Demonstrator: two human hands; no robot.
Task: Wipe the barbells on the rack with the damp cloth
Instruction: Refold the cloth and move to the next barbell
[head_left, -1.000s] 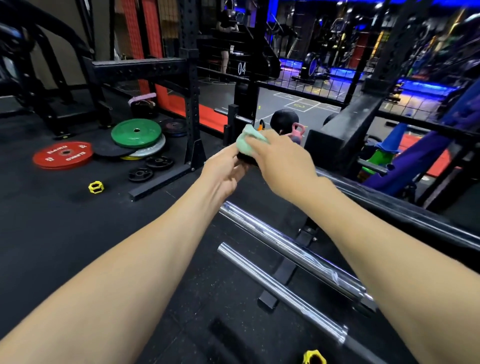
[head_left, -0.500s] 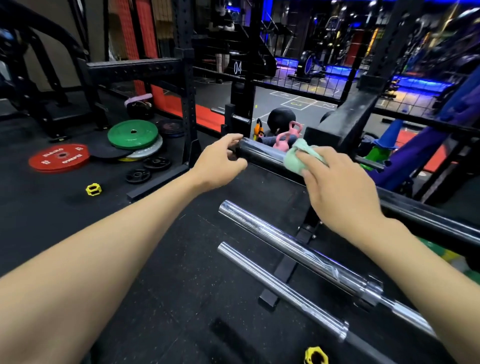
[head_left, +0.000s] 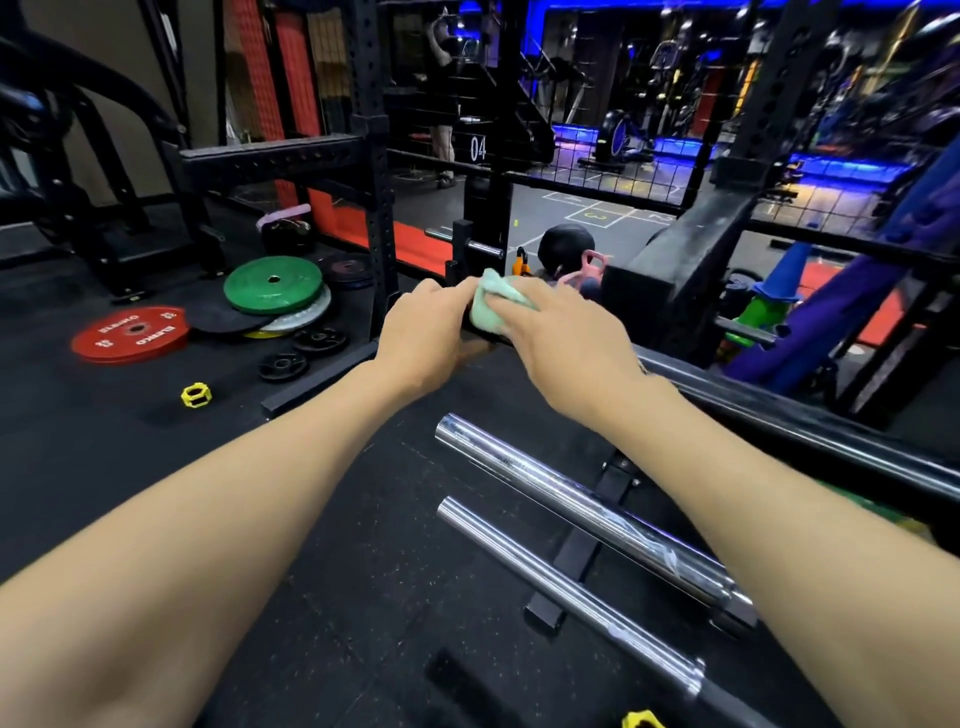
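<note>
A pale green cloth is bunched over the far end of the black barbell on the top of the rack. The right hand presses the cloth down with curled fingers; the left hand grips the bar's end just beside it. Two chrome barbells lie lower on the rack. Weight plates sit on the floor at left.

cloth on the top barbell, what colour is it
Pale mint green cloth, clearest in the head view.
</note>
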